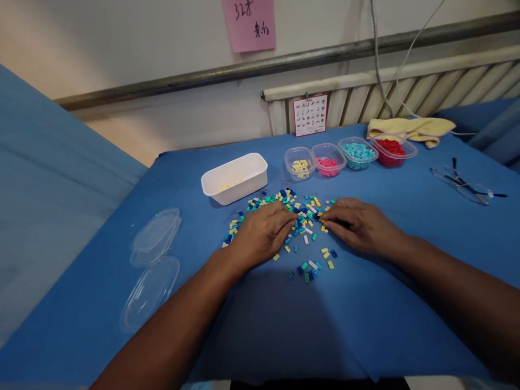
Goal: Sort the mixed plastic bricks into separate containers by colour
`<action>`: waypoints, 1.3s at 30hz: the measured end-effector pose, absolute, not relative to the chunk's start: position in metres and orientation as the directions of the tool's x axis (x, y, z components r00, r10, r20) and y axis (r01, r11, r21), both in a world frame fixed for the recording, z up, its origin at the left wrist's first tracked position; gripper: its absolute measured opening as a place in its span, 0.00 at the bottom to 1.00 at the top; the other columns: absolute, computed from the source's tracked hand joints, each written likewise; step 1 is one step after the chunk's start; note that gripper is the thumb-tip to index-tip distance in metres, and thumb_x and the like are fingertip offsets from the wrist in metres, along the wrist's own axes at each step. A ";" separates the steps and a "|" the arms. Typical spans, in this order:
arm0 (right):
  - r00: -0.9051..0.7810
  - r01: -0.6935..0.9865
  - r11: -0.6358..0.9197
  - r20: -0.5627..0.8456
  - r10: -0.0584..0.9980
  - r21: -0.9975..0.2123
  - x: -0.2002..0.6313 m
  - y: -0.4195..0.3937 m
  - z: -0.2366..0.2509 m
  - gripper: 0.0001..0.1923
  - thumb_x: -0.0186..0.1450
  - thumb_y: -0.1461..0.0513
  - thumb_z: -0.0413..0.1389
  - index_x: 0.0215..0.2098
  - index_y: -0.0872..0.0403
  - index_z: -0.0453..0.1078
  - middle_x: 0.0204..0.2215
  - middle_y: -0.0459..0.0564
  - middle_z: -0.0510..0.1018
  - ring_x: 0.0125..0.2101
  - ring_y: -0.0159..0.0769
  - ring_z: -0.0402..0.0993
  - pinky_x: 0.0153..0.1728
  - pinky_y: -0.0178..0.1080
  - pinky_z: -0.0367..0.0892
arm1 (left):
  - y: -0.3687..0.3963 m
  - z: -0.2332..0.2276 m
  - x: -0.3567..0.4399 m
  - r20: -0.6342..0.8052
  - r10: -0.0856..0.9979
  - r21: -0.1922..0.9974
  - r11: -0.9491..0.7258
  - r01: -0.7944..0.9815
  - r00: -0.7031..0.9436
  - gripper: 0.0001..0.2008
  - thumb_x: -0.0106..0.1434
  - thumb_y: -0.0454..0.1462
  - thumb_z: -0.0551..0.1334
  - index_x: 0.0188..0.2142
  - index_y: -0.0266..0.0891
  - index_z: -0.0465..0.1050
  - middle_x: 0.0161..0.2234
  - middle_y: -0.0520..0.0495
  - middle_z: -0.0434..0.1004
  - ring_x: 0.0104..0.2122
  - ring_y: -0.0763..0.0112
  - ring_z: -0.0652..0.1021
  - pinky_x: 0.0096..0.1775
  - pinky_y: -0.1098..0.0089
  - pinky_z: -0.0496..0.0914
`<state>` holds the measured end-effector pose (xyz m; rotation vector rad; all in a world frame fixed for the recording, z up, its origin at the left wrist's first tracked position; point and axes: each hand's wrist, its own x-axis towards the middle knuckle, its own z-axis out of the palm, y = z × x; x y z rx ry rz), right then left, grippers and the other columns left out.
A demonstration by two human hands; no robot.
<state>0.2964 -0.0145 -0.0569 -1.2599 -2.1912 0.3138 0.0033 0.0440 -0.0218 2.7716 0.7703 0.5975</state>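
A loose heap of small building bricks (pixel 305 219) in yellow, blue, green and white lies between my two hands on the blue cloth. My left hand (pixel 264 230) rests over the heap's left side, palm down, its fingertips pressed together among the bricks; whatever they hold is hidden. From the right, my right hand (pixel 359 225) pinches with thumb and index finger at a small yellow brick (pixel 320 215) by the heap's edge. Several stray bricks (pixel 312 265) are scattered nearer to me.
Behind the heap stand a white tub (pixel 244 190) with a few yellow bricks and clear containers of cream (pixel 299 176), pink (pixel 330 172), turquoise (pixel 359 162) and red bricks (pixel 392 157). Clear lids (pixel 150 292) lie left; eyeglasses (pixel 463 184) and a yellow cloth (pixel 410 129) are right.
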 end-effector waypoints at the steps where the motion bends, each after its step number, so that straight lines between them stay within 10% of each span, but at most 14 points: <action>1: -0.389 0.709 0.532 0.372 0.842 -0.462 0.297 -0.014 -0.057 0.11 0.77 0.58 0.57 0.50 0.49 0.82 0.40 0.53 0.85 0.42 0.45 0.81 0.45 0.45 0.74 | 0.044 -0.022 0.003 0.326 0.527 0.292 -0.846 0.446 0.785 0.16 0.82 0.40 0.56 0.52 0.38 0.82 0.44 0.40 0.83 0.44 0.62 0.81 0.48 0.61 0.77; 18: -0.238 0.870 0.314 0.235 0.942 -0.379 0.278 -0.009 -0.053 0.06 0.70 0.61 0.59 0.41 0.52 0.79 0.37 0.54 0.82 0.39 0.46 0.77 0.43 0.46 0.66 | 0.027 0.003 0.023 0.347 0.596 0.499 -0.771 0.396 0.724 0.11 0.79 0.39 0.60 0.50 0.41 0.82 0.45 0.42 0.86 0.46 0.63 0.83 0.51 0.61 0.77; 28: -0.356 0.682 0.615 0.554 0.753 -0.397 0.276 -0.021 -0.049 0.03 0.75 0.62 0.58 0.47 0.51 0.74 0.44 0.55 0.84 0.46 0.48 0.79 0.47 0.49 0.69 | 0.012 0.005 0.050 -0.129 0.819 0.912 -0.123 0.391 0.560 0.14 0.71 0.46 0.66 0.42 0.37 0.81 0.30 0.52 0.77 0.28 0.72 0.72 0.32 0.70 0.65; 39: -0.379 0.559 0.663 0.558 0.739 -0.499 0.271 -0.034 -0.041 0.04 0.77 0.64 0.58 0.49 0.50 0.73 0.39 0.50 0.84 0.38 0.39 0.81 0.39 0.41 0.73 | 0.011 -0.012 0.052 -0.205 0.803 0.975 0.116 0.190 0.560 0.15 0.66 0.47 0.70 0.36 0.36 0.80 0.31 0.50 0.79 0.26 0.78 0.74 0.32 0.72 0.68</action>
